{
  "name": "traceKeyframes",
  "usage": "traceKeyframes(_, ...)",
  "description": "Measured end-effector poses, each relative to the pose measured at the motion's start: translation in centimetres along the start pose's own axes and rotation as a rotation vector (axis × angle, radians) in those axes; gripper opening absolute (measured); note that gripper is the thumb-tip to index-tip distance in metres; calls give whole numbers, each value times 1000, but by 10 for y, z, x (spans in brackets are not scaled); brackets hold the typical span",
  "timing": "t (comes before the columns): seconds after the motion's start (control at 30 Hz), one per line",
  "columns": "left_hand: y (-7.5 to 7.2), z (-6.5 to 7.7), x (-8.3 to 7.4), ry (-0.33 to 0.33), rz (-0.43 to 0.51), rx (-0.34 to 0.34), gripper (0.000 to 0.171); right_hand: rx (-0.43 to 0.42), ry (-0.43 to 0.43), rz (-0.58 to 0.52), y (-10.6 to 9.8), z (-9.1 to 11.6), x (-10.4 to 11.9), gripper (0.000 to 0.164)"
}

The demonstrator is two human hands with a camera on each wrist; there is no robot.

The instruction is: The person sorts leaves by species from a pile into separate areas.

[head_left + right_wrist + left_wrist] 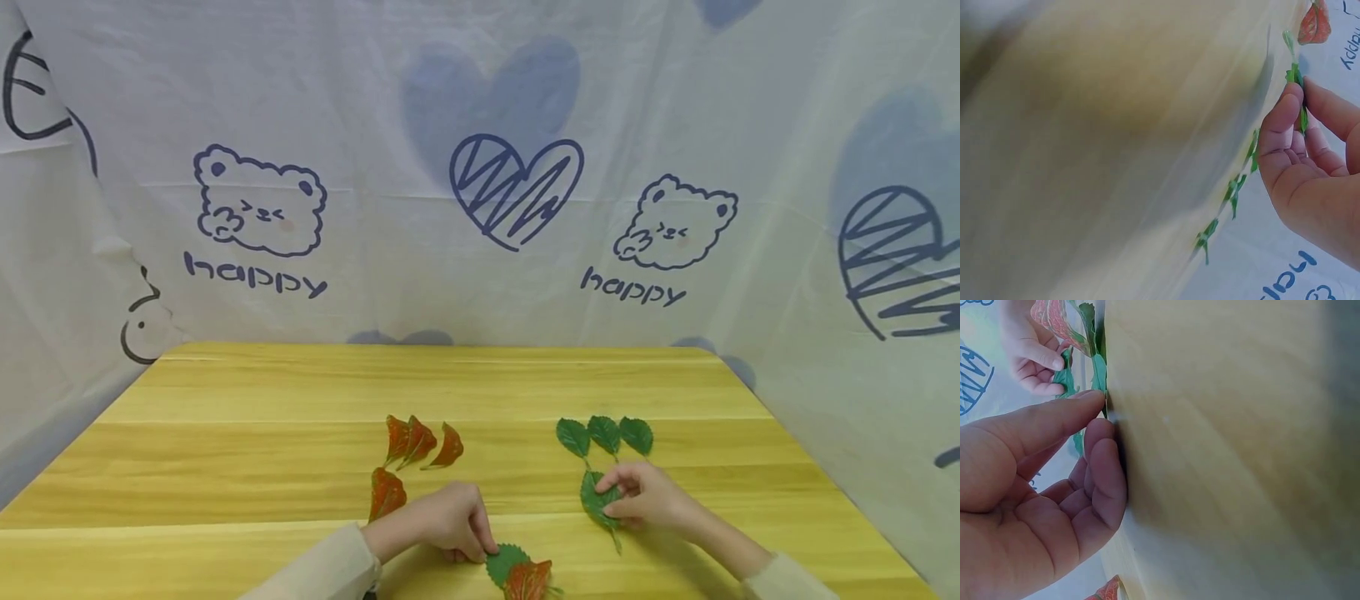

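My right hand (651, 500) pinches a green leaf (591, 496) with a serrated edge between thumb and fingers, over the right side of the table. In the right wrist view this leaf (1304, 119) stands edge-on between the fingertips. Near the front edge, my left hand (452, 521) pinches the edge of another green leaf (506, 558). A red leaf (528, 578) overlaps that green leaf. In the left wrist view, the left thumb and forefinger meet at the leaf's edge (1099, 374), the other fingers curled beneath.
Three green leaves (604, 433) lie in a row beyond my right hand. Three red leaves (418, 440) lie left of centre, with another red leaf (387, 493) beside my left wrist. The wooden table (262, 467) ends at a white printed cloth (375, 250).
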State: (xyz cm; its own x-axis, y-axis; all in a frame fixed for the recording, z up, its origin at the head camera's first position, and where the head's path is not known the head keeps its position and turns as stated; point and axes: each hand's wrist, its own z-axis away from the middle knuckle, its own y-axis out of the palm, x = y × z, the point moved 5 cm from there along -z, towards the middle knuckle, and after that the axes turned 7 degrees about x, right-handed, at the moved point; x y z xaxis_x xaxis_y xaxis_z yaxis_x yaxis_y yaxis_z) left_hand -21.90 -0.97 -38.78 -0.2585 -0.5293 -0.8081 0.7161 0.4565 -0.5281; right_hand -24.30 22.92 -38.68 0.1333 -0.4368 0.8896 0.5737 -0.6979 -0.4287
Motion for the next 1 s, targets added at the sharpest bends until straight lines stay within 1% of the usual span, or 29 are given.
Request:
traceKeyframes(0.23, 0, 0, 0, 5, -3, 4, 11, 1, 27, 74, -4, 4, -4, 19)
traceKeyframes(0.3, 0, 0, 0, 4, -4, 4, 11, 3, 22, 98, -4, 4, -5, 18)
traceKeyframes(0.43, 0, 0, 0, 5, -5, 3, 10, -3, -5, 184, -5, 3, -5, 18)
traceKeyframes(0.6, 0, 0, -1, 7, -7, 3, 10, -32, -27, 275, -6, 3, -3, 21)
traceKeyframes(0.8, -1, 0, -2, 0, -5, 14, 9, -59, -45, 312, -7, 2, 2, 21)
traceKeyframes(1.0, -1, 1, -2, -9, 1, 22, 9, -97, -60, 344, -2, 0, 9, 18)
